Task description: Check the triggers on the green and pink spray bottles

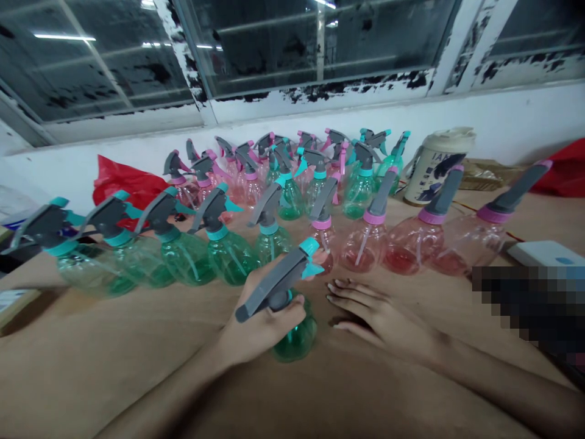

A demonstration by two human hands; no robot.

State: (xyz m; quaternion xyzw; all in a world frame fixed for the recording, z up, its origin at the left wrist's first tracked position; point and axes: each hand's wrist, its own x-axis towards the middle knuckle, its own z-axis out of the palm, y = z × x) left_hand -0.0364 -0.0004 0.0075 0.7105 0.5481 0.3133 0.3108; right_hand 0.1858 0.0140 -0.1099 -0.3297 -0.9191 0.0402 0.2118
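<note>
My left hand (265,317) is wrapped round the neck of a green spray bottle (297,338) with a grey and teal trigger head, which stands near the middle of the table. To its right, my right hand (375,308) lies with fingers stretched out on the tabletop, holding nothing. Just beyond both hands runs a row of spray bottles: green ones with teal collars, such as this green bottle (233,259), on the left, and pink ones with pink collars, such as this pink bottle (363,247), on the right.
Behind the row stand more green and pink spray bottles (290,198) against the wall. A cream tumbler (429,171) is at the back right, near a brown packet (487,174). Red plastic bags (123,186) lie at both sides. A white box (546,253) sits at the right.
</note>
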